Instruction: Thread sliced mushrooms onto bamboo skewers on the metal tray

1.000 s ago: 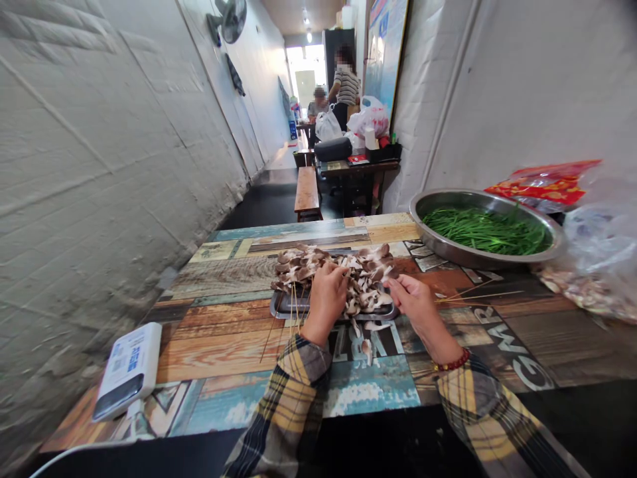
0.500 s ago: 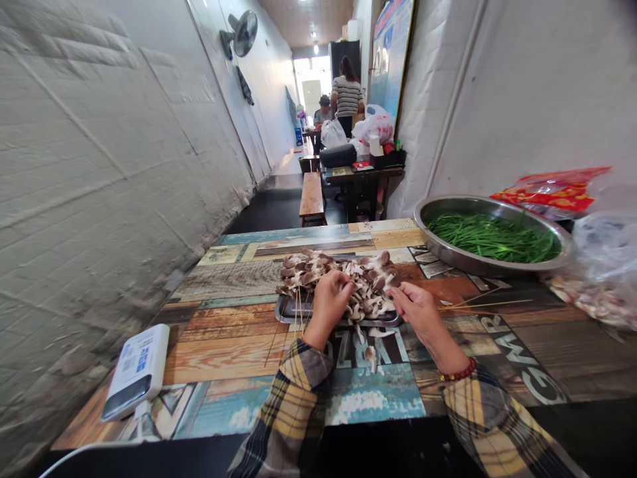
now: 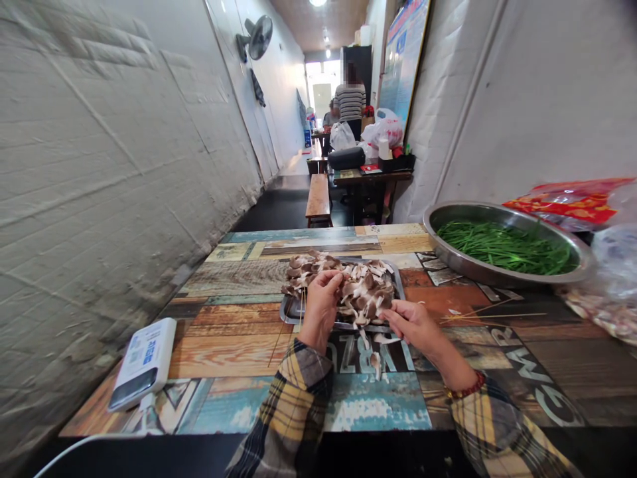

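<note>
Grey-brown oyster mushrooms (image 3: 367, 292) are heaped on a metal tray (image 3: 400, 282) in the middle of the table. My left hand (image 3: 322, 302) is over the tray's front, thumb and index finger pinched together; what lies between them is too small to make out. At the heap's right side, my right hand (image 3: 412, 325) has its fingertips closed on the edge of a mushroom. Thin bamboo skewers (image 3: 301, 307) stick out beside my left wrist. A few mushroom pieces (image 3: 377, 365) lie on the tabletop in front of the tray.
A steel basin (image 3: 507, 273) of green chives (image 3: 507, 249) stands at the right, beside plastic bags (image 3: 617, 259). More skewers (image 3: 492, 315) lie near it. A white corded device (image 3: 144, 362) sits at the left. Beyond are a bench (image 3: 317, 196), another table and two people.
The view has shifted slightly, with the scene moving right and down. Mushrooms at the tray's right have come lower, covering the small pieces; my right hand has moved down with them.
</note>
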A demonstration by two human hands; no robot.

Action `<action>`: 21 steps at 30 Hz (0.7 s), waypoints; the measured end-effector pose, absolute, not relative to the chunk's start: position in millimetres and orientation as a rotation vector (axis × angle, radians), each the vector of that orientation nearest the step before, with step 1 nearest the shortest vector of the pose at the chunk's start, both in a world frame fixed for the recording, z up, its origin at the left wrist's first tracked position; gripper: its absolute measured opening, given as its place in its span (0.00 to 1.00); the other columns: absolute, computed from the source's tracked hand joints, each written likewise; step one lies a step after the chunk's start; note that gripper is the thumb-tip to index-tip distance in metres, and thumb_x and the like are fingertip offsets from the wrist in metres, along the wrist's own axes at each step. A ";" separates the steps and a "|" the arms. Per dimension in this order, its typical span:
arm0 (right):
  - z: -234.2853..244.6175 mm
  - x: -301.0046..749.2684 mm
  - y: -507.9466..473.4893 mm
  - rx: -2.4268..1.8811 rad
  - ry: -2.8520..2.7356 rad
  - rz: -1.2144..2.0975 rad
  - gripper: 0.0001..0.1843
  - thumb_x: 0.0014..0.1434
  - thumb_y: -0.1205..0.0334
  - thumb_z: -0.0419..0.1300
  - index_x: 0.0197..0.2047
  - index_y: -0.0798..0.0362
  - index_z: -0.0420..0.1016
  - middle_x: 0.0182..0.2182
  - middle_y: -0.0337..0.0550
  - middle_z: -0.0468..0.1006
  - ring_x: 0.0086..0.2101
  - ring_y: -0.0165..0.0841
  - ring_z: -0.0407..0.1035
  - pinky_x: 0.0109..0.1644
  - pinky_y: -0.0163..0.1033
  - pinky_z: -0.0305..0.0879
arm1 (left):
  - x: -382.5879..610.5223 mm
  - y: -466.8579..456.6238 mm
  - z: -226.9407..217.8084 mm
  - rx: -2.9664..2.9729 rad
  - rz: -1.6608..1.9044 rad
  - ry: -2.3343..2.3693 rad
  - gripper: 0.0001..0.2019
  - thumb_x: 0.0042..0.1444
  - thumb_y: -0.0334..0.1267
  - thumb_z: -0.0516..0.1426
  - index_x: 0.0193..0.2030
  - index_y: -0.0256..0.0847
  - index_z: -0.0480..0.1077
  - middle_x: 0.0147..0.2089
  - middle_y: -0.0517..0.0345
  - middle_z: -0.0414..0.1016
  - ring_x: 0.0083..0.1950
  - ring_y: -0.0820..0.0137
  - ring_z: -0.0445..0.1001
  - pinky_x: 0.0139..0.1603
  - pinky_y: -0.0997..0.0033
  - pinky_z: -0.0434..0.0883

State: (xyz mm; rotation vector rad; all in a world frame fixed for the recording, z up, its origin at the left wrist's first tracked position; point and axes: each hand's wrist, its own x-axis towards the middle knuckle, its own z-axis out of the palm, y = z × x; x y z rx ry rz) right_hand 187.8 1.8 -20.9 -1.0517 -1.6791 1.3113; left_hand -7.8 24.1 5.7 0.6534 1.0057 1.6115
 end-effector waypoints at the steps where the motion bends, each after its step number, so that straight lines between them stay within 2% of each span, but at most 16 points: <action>1: -21.5 187.4 1.9 -1.056 -1.692 1.311 0.22 0.54 0.42 0.58 0.26 0.55 0.70 0.12 0.31 0.61 0.13 0.22 0.51 0.16 0.30 0.45 | -7.7 24.3 5.4 0.643 1.614 1.004 0.14 0.34 0.38 0.68 0.27 0.36 0.71 0.27 0.59 0.74 0.29 0.76 0.70 0.29 0.79 0.63; 7: -28.1 186.7 4.0 -1.060 -1.720 1.306 0.22 0.56 0.42 0.57 0.27 0.55 0.70 0.12 0.31 0.61 0.14 0.23 0.51 0.17 0.30 0.45 | -5.2 22.9 6.3 0.703 1.612 1.049 0.13 0.37 0.38 0.67 0.30 0.36 0.74 0.27 0.59 0.75 0.29 0.76 0.70 0.31 0.77 0.63; 15: -28.8 186.8 3.8 -1.058 -1.725 1.304 0.22 0.57 0.43 0.56 0.28 0.55 0.70 0.13 0.31 0.61 0.13 0.23 0.51 0.17 0.30 0.45 | -4.2 22.1 6.8 0.765 1.610 1.044 0.10 0.37 0.35 0.66 0.28 0.36 0.74 0.26 0.61 0.73 0.27 0.78 0.68 0.31 0.77 0.62; 21: -28.5 186.0 3.9 -1.056 -1.726 1.292 0.22 0.56 0.42 0.56 0.27 0.55 0.69 0.13 0.31 0.61 0.13 0.23 0.50 0.17 0.30 0.44 | -3.8 22.5 7.3 0.793 1.627 1.070 0.15 0.38 0.36 0.66 0.36 0.37 0.76 0.30 0.59 0.75 0.30 0.77 0.68 0.32 0.77 0.63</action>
